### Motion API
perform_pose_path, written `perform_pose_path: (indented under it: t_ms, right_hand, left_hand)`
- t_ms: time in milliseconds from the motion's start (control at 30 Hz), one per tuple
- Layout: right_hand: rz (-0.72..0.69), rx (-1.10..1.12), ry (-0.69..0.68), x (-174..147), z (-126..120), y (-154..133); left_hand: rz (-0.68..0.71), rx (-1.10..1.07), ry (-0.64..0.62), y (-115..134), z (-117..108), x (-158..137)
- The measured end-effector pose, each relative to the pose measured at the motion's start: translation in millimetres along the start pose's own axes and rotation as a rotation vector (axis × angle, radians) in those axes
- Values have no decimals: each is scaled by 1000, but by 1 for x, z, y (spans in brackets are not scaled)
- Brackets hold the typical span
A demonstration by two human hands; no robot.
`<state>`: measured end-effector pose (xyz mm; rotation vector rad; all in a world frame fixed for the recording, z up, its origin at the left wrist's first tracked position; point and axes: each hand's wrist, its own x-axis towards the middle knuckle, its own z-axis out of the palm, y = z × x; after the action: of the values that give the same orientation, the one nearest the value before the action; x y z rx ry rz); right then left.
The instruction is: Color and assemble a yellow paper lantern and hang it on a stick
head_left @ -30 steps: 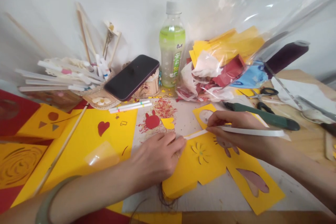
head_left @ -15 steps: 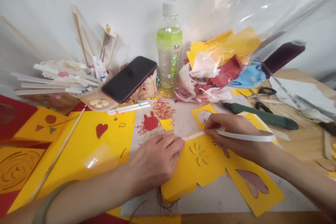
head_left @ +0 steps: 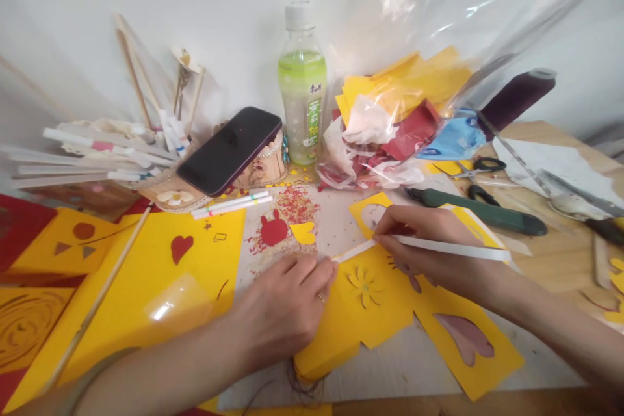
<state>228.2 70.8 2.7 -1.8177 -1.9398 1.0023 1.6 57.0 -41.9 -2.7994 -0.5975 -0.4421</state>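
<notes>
A narrow white strip [head_left: 453, 249], like paper or tape, runs along the upper edge of a yellow card [head_left: 390, 315] with a flower cut into it. At the strip's left end my left hand [head_left: 287, 302] is closed, fingers curled and pressed down on strip and card. My right hand [head_left: 429, 234] pinches the strip farther right, its loose tail passing over that hand. Near the right hand lies a yellow card with a heart-shaped opening [head_left: 504, 370]. A red bunny-head cutout [head_left: 273, 232] and a yellow heart [head_left: 303, 233] lie beyond my left hand.
Behind stand a green drink bottle [head_left: 302, 91], a leaning phone [head_left: 231, 149] and a holder of white pens [head_left: 97, 149]. A clear bag of paper scraps [head_left: 390, 123], scissors [head_left: 480, 169] and a dark green tool [head_left: 492, 211] are at right. A wooden stick [head_left: 100, 296] lies left.
The view has shifted slightly, so most things sit farther left. The strip's loose tail has flattened from a curve to nearly straight. Both hands keep their places on the strip.
</notes>
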Motion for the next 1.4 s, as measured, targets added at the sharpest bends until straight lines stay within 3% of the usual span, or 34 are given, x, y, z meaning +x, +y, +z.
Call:
perform_pose_path:
  t_ms: [133, 367, 600, 800, 1200, 1400]
  right_hand:
    - [-91, -14, 35, -4, -4, -1]
    - [-570, -276, 170, -11, -9, -8]
    - [-811, -450, 160, -9, -12, -13]
    - [-759, -493, 214, 4, -10, -6]
    - [-643, -474, 158, 14, -4, 25]
    - [-463, -352, 202, 3, -16, 30]
  left_hand:
    - [-1, 25, -15, 1, 0, -1]
    - [-24, 22, -19, 2, 1, -2]
    - [-2, 35, -46, 2, 0, -2]
    - [9, 50, -35, 3, 0, -4]
    - [-12, 17, -37, 2, 0, -3]
    - [-17, 26, -50, 3, 0, -3]
